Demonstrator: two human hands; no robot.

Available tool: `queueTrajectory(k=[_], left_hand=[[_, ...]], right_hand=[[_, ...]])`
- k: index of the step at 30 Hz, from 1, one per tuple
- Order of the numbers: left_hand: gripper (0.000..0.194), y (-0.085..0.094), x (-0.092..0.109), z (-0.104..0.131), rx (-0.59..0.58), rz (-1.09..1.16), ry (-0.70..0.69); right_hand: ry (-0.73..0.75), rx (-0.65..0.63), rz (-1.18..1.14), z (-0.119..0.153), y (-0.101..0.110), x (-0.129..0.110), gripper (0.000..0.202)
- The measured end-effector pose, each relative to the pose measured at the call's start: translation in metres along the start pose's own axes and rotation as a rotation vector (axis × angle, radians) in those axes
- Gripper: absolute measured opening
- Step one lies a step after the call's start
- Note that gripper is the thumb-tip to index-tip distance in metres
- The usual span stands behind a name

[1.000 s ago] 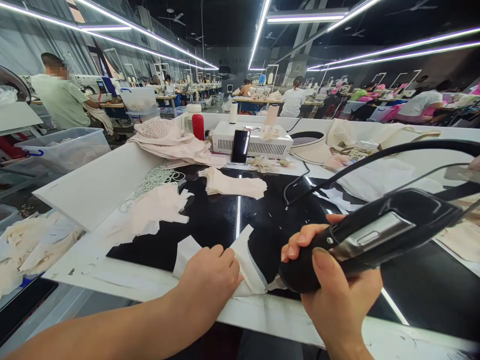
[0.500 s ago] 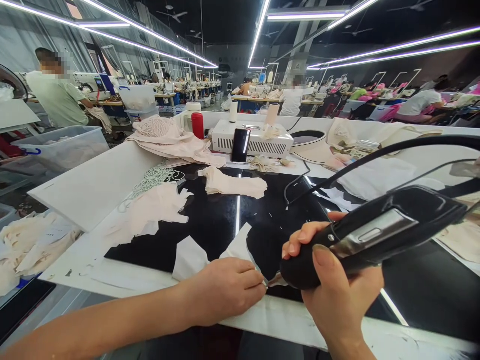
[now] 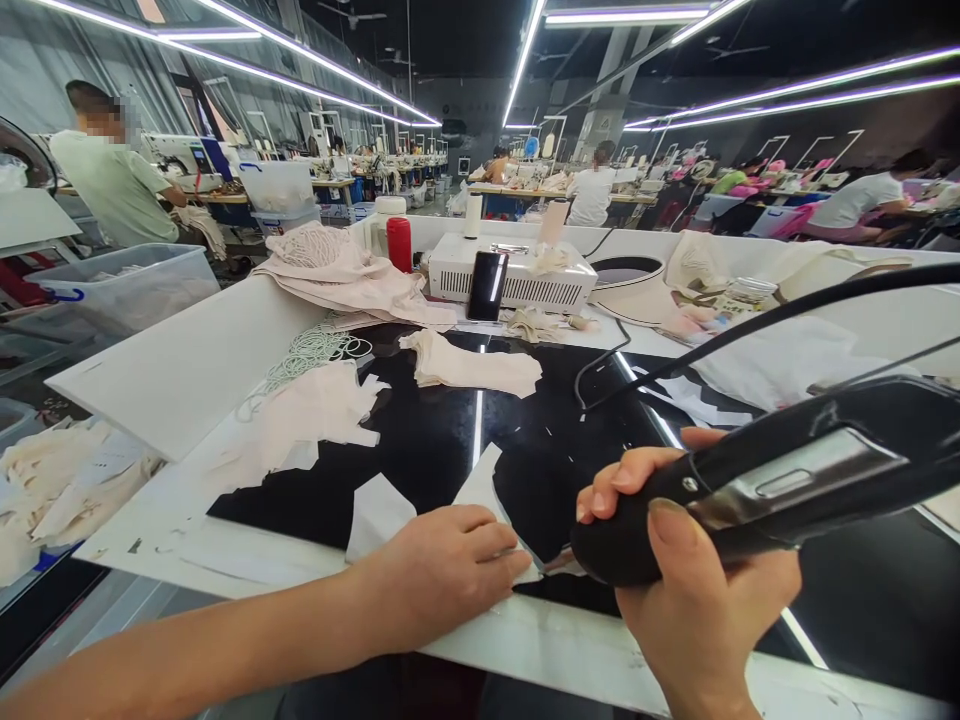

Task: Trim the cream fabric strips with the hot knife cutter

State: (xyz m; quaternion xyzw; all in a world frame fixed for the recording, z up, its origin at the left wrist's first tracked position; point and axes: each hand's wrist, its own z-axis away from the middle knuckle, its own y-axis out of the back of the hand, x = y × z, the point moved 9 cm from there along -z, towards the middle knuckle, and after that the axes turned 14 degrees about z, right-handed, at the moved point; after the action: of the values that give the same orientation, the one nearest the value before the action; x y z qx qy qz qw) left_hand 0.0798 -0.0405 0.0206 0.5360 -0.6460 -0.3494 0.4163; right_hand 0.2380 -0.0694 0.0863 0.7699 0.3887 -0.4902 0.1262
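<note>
White cloth point(image 3: 480, 482) lies under left hand point(image 3: 454, 565); fingers bent, cannot tell if gripping. Right hand point(image 3: 705, 590): fingers wrapped round black tool point(image 3: 806, 478).

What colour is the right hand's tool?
The tool is black with a silvery panel, seen in the head view.

The place is a sewing workshop. Long tube lights point(image 3: 637, 16) hang above rows of tables point(image 3: 332, 184) with sewing machines point(image 3: 169, 148), where several people point(image 3: 112, 195) are working, and thread cones point(image 3: 473, 215) and plastic bins point(image 3: 276, 190) stand around. The farthest machines are too small to tell their kind.
</note>
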Motion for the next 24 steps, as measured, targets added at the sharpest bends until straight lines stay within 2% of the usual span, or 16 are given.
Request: queueTrajectory(k=[6, 13, 24], left_hand=[[0.017, 0.001, 0.001, 0.002, 0.001, -0.012, -0.015], [0.014, 0.006, -0.002, 0.005, 0.018, 0.065, 0.043], [0.018, 0.008, -0.004, 0.008, 0.103, 0.12, 0.06]], right_hand=[[0.012, 0.009, -0.004, -0.001, -0.001, -0.004, 0.045], [0.006, 0.001, -0.006, -0.002, -0.004, -0.007, 0.045], [-0.013, 0.035, -0.061, -0.012, -0.012, -0.004, 0.046]])
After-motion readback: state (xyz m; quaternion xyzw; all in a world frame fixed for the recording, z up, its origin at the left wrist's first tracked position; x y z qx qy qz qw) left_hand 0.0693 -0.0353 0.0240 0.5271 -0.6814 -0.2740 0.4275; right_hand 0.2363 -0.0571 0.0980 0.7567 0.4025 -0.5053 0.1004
